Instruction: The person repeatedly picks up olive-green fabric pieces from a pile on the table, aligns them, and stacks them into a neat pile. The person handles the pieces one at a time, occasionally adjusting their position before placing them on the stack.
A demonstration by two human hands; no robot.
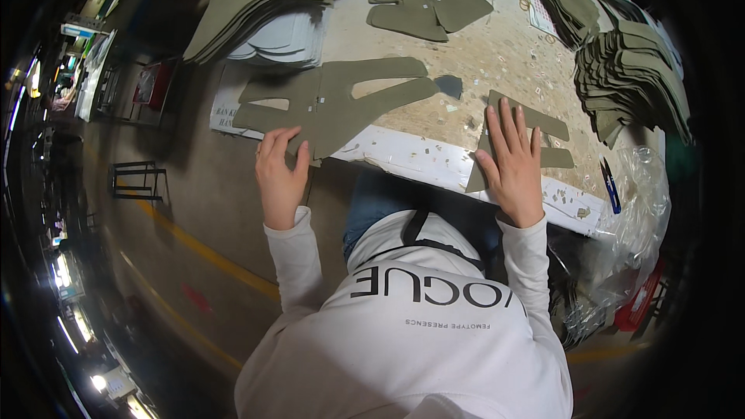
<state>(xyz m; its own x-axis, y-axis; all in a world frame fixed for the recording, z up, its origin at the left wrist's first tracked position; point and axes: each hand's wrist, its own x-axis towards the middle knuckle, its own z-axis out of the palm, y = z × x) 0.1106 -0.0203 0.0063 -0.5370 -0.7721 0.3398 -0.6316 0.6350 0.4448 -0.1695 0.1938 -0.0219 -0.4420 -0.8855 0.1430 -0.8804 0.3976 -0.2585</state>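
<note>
Plainly, our hands are apart and unclenched: the left hand [281, 167] rests its fingertips on the wide piece [341, 97] at the front edge of the desk [508, 54], left of the desk's middle, while the right hand [514, 159] lies flat over the small piece [555, 157] at that edge's right part. We judge the wide piece could slide off, since its near tip seems to overhang the desk. Uneven right-hand pressure could skew the small piece. Scraps [583, 212] about the desk might catch beneath either, and a careless sweep could knock the snips [610, 185], at the desk's right end, into the plastic [642, 194].
</note>
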